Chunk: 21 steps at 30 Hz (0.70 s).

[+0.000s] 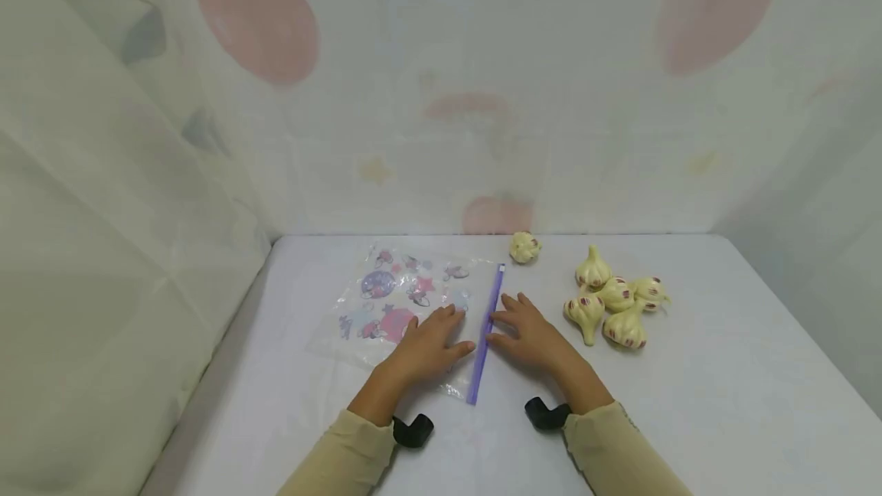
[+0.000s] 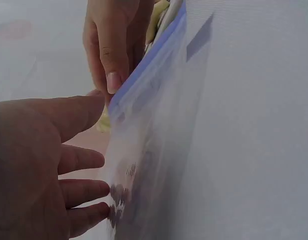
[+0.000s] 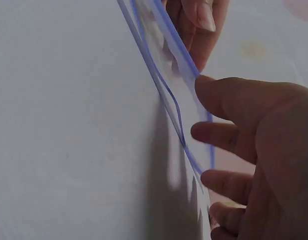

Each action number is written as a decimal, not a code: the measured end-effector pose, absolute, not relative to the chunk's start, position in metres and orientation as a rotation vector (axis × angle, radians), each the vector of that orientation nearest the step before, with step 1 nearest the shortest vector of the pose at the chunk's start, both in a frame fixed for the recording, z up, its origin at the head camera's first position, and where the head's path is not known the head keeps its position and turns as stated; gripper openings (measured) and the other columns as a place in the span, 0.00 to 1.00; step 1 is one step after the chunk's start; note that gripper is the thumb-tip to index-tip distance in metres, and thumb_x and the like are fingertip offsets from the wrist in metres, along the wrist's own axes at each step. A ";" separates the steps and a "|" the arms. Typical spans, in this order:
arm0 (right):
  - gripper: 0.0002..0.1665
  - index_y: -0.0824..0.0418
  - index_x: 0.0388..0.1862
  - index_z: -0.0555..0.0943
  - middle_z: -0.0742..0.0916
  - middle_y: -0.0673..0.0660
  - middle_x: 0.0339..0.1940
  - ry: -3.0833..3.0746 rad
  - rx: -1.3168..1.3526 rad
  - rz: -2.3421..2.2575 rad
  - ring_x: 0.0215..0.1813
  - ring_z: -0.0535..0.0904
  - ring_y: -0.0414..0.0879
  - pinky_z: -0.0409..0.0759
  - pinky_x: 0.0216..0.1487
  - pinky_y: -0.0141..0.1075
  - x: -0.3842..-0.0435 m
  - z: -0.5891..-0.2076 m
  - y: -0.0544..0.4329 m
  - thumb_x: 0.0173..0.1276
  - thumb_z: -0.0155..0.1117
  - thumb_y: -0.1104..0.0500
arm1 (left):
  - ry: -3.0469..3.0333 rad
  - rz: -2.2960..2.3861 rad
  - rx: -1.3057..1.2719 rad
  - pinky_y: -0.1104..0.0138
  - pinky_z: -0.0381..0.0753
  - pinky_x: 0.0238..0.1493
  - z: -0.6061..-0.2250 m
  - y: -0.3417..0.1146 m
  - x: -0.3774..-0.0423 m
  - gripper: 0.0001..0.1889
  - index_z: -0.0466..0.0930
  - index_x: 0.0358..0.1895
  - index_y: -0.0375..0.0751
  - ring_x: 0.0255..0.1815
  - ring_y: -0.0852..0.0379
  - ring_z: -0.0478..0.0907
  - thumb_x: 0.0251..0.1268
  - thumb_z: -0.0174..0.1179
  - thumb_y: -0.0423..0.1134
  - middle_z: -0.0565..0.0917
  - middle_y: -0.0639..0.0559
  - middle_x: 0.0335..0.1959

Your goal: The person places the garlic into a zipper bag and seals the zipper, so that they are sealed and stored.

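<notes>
A clear zip bag (image 1: 358, 305) printed with pink and purple cartoon pictures lies flat on the table. Its purple zip edge (image 1: 494, 293) runs along the right side, with a pale slider at the far end. My left hand (image 1: 426, 347) lies over the bag's right part, fingers spread and fairly straight. On the other side of the strip, my right hand (image 1: 529, 334) touches the purple edge with its fingertips, fingers apart. In the right wrist view the bag's mouth (image 3: 168, 95) shows a narrow gap between two purple lips.
Several garlic bulbs (image 1: 615, 293) sit in a cluster right of my right hand. One more garlic bulb (image 1: 524, 247) stands by the table's back edge, near the slider. The white table (image 1: 723, 404) meets a printed curtain (image 1: 586, 136) at the back.
</notes>
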State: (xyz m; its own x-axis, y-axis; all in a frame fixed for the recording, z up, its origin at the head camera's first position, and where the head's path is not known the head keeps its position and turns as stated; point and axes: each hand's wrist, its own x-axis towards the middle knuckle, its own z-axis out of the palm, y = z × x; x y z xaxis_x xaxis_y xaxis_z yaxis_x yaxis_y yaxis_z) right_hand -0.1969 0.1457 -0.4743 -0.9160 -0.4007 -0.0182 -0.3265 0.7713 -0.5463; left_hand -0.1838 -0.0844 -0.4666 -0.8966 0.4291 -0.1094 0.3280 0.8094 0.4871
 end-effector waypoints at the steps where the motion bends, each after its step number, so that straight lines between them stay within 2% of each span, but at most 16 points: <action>1: 0.28 0.56 0.63 0.79 0.67 0.64 0.76 2.826 -0.612 -0.856 0.79 0.50 0.66 0.55 0.73 0.64 -0.196 -0.474 0.145 0.70 0.62 0.45 | 2.781 0.696 0.590 0.34 0.46 0.72 -0.467 -0.084 -0.184 0.36 0.63 0.74 0.46 0.78 0.42 0.54 0.70 0.53 0.61 0.61 0.44 0.77; 4: 0.22 0.58 0.59 0.81 0.75 0.63 0.70 2.820 -0.723 -0.902 0.76 0.60 0.64 0.62 0.72 0.59 -0.192 -0.474 0.140 0.69 0.63 0.52 | 2.781 0.722 0.596 0.36 0.47 0.73 -0.468 -0.083 -0.184 0.35 0.66 0.73 0.47 0.77 0.45 0.56 0.69 0.52 0.63 0.65 0.46 0.75; 7: 0.11 0.58 0.45 0.84 0.85 0.58 0.51 2.812 -0.890 -0.896 0.58 0.79 0.56 0.76 0.60 0.49 -0.188 -0.473 0.133 0.67 0.65 0.56 | 2.787 0.766 0.645 0.38 0.52 0.72 -0.468 -0.081 -0.184 0.34 0.72 0.68 0.48 0.74 0.48 0.63 0.67 0.52 0.66 0.71 0.48 0.70; 9: 0.04 0.56 0.37 0.83 0.85 0.52 0.39 2.813 -0.969 -0.869 0.45 0.80 0.48 0.78 0.48 0.42 -0.187 -0.474 0.129 0.65 0.67 0.58 | 2.791 0.802 0.679 0.41 0.58 0.71 -0.468 -0.079 -0.183 0.34 0.74 0.66 0.50 0.71 0.50 0.67 0.65 0.54 0.67 0.75 0.51 0.67; 11: 0.02 0.56 0.33 0.83 0.82 0.48 0.33 2.815 -1.003 -0.851 0.38 0.77 0.43 0.77 0.41 0.38 -0.186 -0.475 0.125 0.62 0.69 0.60 | 2.803 0.827 0.705 0.47 0.65 0.70 -0.468 -0.076 -0.181 0.33 0.76 0.64 0.53 0.68 0.51 0.72 0.62 0.56 0.68 0.78 0.54 0.64; 14: 0.04 0.56 0.31 0.82 0.82 0.47 0.35 2.843 -1.005 -0.824 0.42 0.77 0.43 0.77 0.44 0.39 -0.186 -0.476 0.122 0.59 0.69 0.62 | 2.847 0.850 0.721 0.53 0.72 0.65 -0.464 -0.072 -0.177 0.32 0.75 0.64 0.53 0.65 0.52 0.74 0.61 0.60 0.66 0.79 0.55 0.64; 15: 0.05 0.57 0.34 0.82 0.83 0.49 0.38 2.851 -1.003 -0.819 0.45 0.78 0.45 0.78 0.48 0.41 -0.185 -0.477 0.121 0.59 0.69 0.62 | 2.879 0.852 0.715 0.54 0.75 0.63 -0.463 -0.071 -0.176 0.32 0.75 0.64 0.53 0.65 0.52 0.75 0.61 0.61 0.64 0.79 0.55 0.63; 18: 0.19 0.62 0.51 0.81 0.82 0.57 0.57 2.853 -0.984 -0.798 0.60 0.76 0.54 0.76 0.60 0.48 -0.184 -0.476 0.118 0.60 0.69 0.60 | 3.026 0.844 0.662 0.52 0.79 0.56 -0.456 -0.066 -0.170 0.31 0.77 0.63 0.49 0.62 0.50 0.76 0.60 0.64 0.60 0.79 0.52 0.62; 21: 0.38 0.64 0.70 0.69 0.69 0.65 0.74 2.821 -0.900 -0.818 0.71 0.67 0.63 0.69 0.68 0.55 -0.182 -0.473 0.116 0.62 0.69 0.59 | 3.189 0.856 0.560 0.52 0.82 0.48 -0.450 -0.061 -0.164 0.29 0.79 0.59 0.47 0.58 0.49 0.78 0.56 0.68 0.56 0.79 0.51 0.59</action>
State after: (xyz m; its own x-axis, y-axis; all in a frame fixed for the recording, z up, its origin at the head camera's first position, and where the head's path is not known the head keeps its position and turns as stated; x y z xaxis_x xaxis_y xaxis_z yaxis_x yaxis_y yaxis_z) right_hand -0.1815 0.1163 -0.4733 -0.8260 -0.5561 0.0920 -0.5190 0.6867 -0.5090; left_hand -0.1638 -0.0614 -0.4503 -0.9232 0.2627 0.2805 0.3678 0.8154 0.4470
